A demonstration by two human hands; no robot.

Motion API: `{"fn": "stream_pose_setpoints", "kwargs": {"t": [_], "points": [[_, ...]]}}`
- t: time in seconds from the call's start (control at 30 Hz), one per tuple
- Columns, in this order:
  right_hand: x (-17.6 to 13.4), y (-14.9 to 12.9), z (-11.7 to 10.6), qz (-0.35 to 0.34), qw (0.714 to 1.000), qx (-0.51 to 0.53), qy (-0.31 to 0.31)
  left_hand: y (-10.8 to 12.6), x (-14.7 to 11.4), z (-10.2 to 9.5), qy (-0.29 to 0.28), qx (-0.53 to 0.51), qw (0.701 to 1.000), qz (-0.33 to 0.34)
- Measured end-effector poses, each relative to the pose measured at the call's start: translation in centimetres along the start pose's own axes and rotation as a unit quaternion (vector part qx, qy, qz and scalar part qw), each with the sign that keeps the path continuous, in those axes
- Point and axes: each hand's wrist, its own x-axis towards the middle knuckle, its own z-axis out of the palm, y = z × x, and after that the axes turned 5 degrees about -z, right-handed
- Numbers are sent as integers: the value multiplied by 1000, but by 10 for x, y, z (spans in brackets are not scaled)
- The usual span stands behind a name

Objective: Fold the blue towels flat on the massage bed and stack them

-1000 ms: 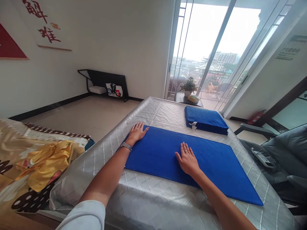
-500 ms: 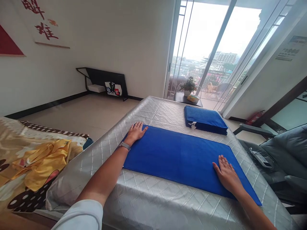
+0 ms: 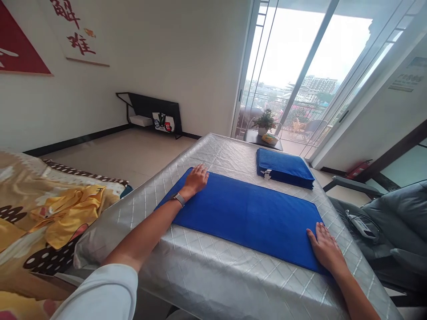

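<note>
A rectangular blue cloth (image 3: 240, 213) lies spread over the silver quilted table cover (image 3: 213, 258), with a faint crease across its middle. My left hand (image 3: 197, 178), a watch on its wrist, rests palm down at the cloth's far left corner, fingers reaching its far edge. Near the right end my right hand (image 3: 327, 246) lies flat on the cloth's right edge, fingers together and stretched out. Neither hand grips anything. Behind the cloth sits a stack of folded blue cloths (image 3: 285, 164) with white tags hanging from its near left corner.
To the left is a bed with a patterned blanket (image 3: 20, 178) and a yellow garment (image 3: 76, 213). A grey armchair (image 3: 396, 218) holding a power strip (image 3: 362, 226) stands right. Beyond the table, a small stand carries a potted plant (image 3: 265, 121) before the glass door.
My left hand has slid slightly right and toward the far edge of the cloth. My right hand has moved right and a little nearer, onto the cloth's right edge. The view has shifted slightly left.
</note>
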Motion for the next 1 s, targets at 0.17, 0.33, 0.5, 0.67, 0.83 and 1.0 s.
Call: {"fn": "stream_pose_setpoints", "kwargs": {"t": [0.17, 0.33, 0.5, 0.67, 0.83, 1.0], "points": [[-1, 1, -1, -5, 1000, -2, -7, 89, -44, -9, -122, -54, 982, 131], [-3, -2, -2, -3, 1000, -10, 1, 143, -90, -12, -205, -88, 952, 208], [-5, -4, -5, 8, 1000, -10, -16, 107, -101, -21, -236, -62, 955, 169], [-3, 1, 2, 7, 1000, -3, -5, 1, -116, -35, -206, 9, 978, 45], [-1, 7, 11, -3, 1000, -7, 5, -82, -137, -42, -180, 41, 980, -68], [-8, -2, -1, -21, 998, -44, 37, -90, -143, -37, -160, 41, 984, -62]]}}
